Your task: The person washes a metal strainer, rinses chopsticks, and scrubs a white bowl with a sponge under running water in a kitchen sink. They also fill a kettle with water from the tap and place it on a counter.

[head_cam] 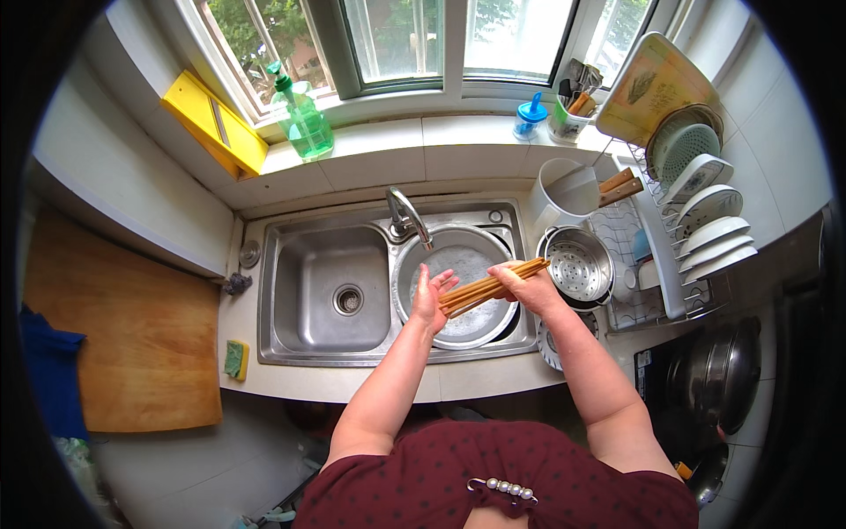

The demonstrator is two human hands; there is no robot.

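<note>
A bundle of wooden chopsticks point(486, 289) slants above a round metal basin point(456, 334), which sits in the right bowl of the stainless steel sink and holds water with some foam. My right hand point(522, 285) is closed around the bundle near its upper right end. At the lower left end, my left hand point(434, 299) has its fingers spread, with the chopstick ends against its palm. The chrome faucet point(411, 218) curves over the basin's upper left part, and no stream of water shows from it.
The left sink bowl point(330, 291) has a drain strainer. On the right stand a steamer pot point(578, 264), a white plastic jug point(562, 192) and a rack of dishes point(651, 244). A sponge point(236, 360) lies at the front left. A green pump bottle point(304, 125) stands on the sill.
</note>
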